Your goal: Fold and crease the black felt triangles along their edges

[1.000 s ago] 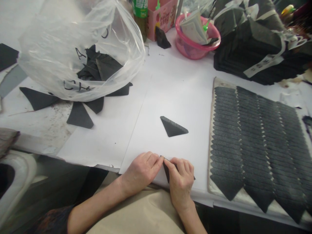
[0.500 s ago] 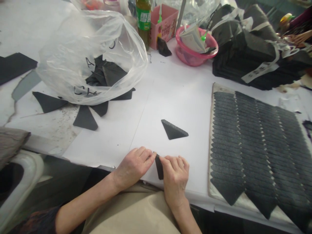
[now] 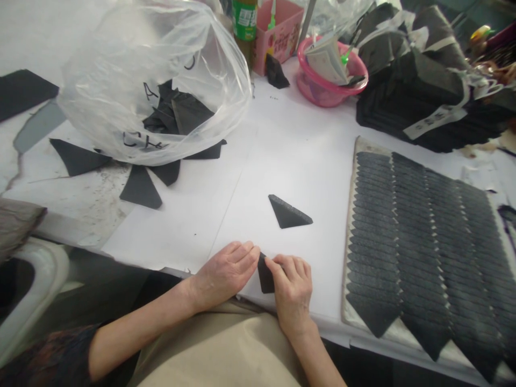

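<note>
At the table's near edge, a small black piece of sheet material [image 3: 266, 277], leather or fabric, lies between my two hands. My right hand [image 3: 295, 293] grips it from the right, thumb on its upper side and fingers curled. My left hand [image 3: 228, 273] is closed, fingertips at the piece's upper left corner; its thumb is hidden. Just beyond my hands, a black triangular piece [image 3: 291, 215] with a folded, greyish long edge rests on the white paper [image 3: 229, 226].
On the right, overlapping rows of black pointed pieces [image 3: 415, 236] cover a board. Behind are a tied black stack [image 3: 427, 97], a pink basin [image 3: 314, 97], a pink box [image 3: 282, 32] and a bottle [image 3: 244, 24]. At left, a clear plastic bag [image 3: 116, 107] holds black pieces.
The view has shifted slightly. My left fingers have shifted at the piece's top corner, and more of the piece shows between my hands. The triangular piece stays on the paper.
</note>
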Demonstrator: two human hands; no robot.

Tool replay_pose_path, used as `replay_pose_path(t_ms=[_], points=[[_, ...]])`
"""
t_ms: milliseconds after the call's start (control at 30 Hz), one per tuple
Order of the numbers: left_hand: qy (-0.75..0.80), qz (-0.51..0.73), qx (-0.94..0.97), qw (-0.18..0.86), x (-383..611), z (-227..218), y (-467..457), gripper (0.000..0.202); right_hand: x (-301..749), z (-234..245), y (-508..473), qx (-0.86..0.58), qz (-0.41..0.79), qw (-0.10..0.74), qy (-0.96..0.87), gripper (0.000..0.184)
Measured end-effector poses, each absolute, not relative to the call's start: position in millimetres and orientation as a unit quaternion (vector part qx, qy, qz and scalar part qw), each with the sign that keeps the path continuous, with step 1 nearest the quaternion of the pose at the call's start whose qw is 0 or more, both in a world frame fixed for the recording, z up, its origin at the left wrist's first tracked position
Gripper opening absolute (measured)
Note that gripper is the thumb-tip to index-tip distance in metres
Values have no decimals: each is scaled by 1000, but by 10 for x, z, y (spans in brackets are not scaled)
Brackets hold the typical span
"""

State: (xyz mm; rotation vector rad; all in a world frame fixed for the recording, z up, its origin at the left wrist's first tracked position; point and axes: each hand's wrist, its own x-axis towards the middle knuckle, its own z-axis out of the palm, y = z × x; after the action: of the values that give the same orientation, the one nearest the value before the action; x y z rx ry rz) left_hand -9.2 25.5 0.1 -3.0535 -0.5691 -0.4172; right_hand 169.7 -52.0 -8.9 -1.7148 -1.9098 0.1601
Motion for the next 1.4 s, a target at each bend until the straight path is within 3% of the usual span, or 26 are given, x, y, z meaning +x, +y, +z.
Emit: replay_pose_path(t_ms=[400, 1033, 1400], points=[[-186, -134, -972, -46, -63, 36, 262, 28, 1887, -72, -582, -641, 107, 288, -703, 11], [-185, -115, -975, 32, 5, 34, 158, 29, 1977, -103, -695, -613, 83, 288, -731, 18], [-166, -140, -976, 19, 101, 23, 100, 28, 2098, -103, -755, -617, 125, 294, -719, 14]])
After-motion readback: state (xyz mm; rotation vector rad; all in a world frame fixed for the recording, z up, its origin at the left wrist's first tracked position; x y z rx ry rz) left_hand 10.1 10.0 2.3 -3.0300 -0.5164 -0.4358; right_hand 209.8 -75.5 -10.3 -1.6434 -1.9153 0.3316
